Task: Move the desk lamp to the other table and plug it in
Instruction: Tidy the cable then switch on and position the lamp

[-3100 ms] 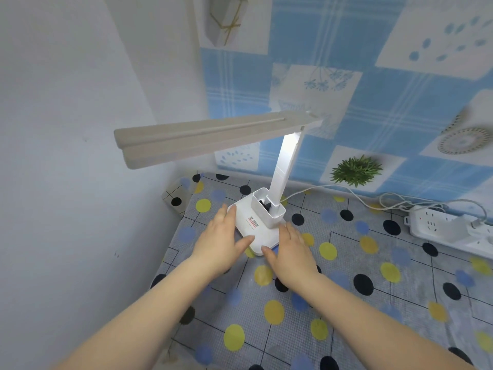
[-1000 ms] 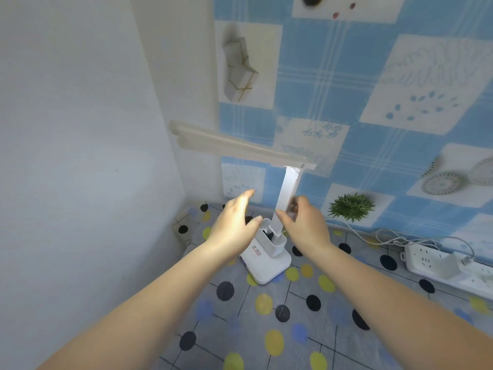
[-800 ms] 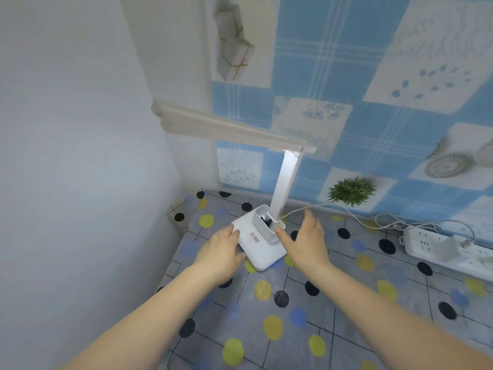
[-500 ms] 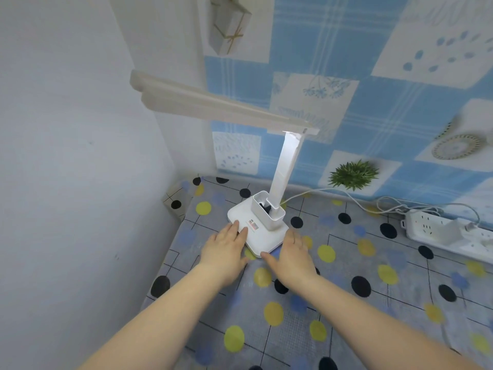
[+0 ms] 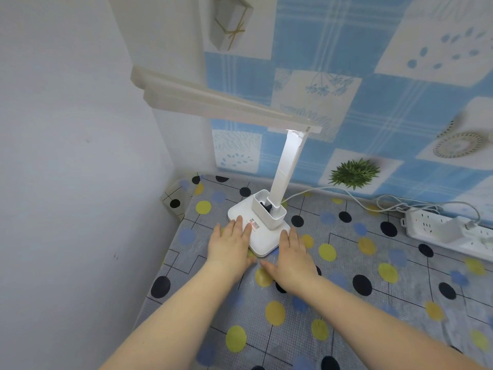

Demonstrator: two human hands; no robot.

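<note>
Desk lamp point(image 5: 257, 228) lit, standing on the dotted table point(image 5: 346, 276) in the corner, cord point(image 5: 333, 192) trailing toward 3 o'clock into the power strip point(image 5: 437, 231). Left hand point(image 5: 230, 243) flat, fingers straight on the base at its 9 o'clock edge; right hand point(image 5: 292, 252) flat beside the 4 o'clock edge. Both lower than a second ago, off the stem. Probably final squaring of the base; placing and plugging look done.

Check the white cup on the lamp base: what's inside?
Inside the cup sits a small dark object, and the lamp stem rises just behind it. The cup's front wall hides the bottom, so the object cannot be identified.
</note>
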